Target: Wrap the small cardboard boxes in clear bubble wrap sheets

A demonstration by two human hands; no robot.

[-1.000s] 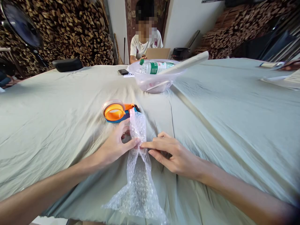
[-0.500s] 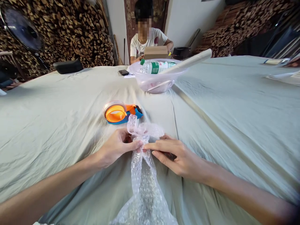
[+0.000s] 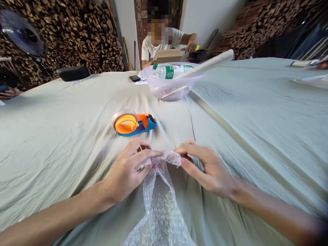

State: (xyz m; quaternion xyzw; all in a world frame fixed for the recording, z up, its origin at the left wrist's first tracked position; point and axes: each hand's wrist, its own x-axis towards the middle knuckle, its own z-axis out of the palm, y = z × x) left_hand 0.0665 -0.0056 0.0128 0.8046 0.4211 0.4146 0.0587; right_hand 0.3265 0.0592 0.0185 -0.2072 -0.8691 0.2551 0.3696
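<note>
A strip of clear bubble wrap [image 3: 164,205] runs from the front edge of the view up to my hands, its far end folded over and crumpled. Something small and reddish shows through the plastic at the fold; I cannot make out what it is. My left hand [image 3: 130,167] pinches the left side of the fold, thumb below and fingers above. At the right tip of the fold, my right hand [image 3: 202,165] has its thumb and forefinger closed about the edge. Just beyond my hands lies an orange and blue tape dispenser [image 3: 146,124] with a roll of clear tape.
A pale basin [image 3: 169,90] holds a green-capped water bottle [image 3: 170,71] and a long white roll [image 3: 212,63]. Behind it a person [image 3: 151,49] sits at a cardboard box [image 3: 169,54]. A phone [image 3: 134,78] and black case [image 3: 73,72] lie on the cloth-covered table [image 3: 243,112].
The wrap's upright far end has been folded down towards me. My right hand has shifted from the middle to the fold's right tip. The person opposite has raised an arm beside the box.
</note>
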